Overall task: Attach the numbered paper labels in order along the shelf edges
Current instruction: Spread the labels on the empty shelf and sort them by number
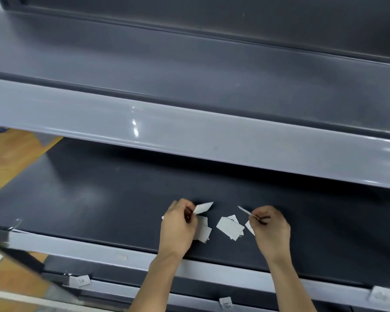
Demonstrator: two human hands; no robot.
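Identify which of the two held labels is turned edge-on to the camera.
The right label, pinched by the right hand: it shows only as a thin sliver, while the left label, in the left hand, shows its broad white face.

I see a dark grey shelf (99,199) carrying the work, with a pale front strip (88,249) along its near side. Loose white paper labels (230,227) lie in a small heap around the middle, close to the near edge, and a second heap (204,231) lies just left of it. A metal clip (16,222) sits at the strip's left end, and a blurred tag (381,293) at its right.
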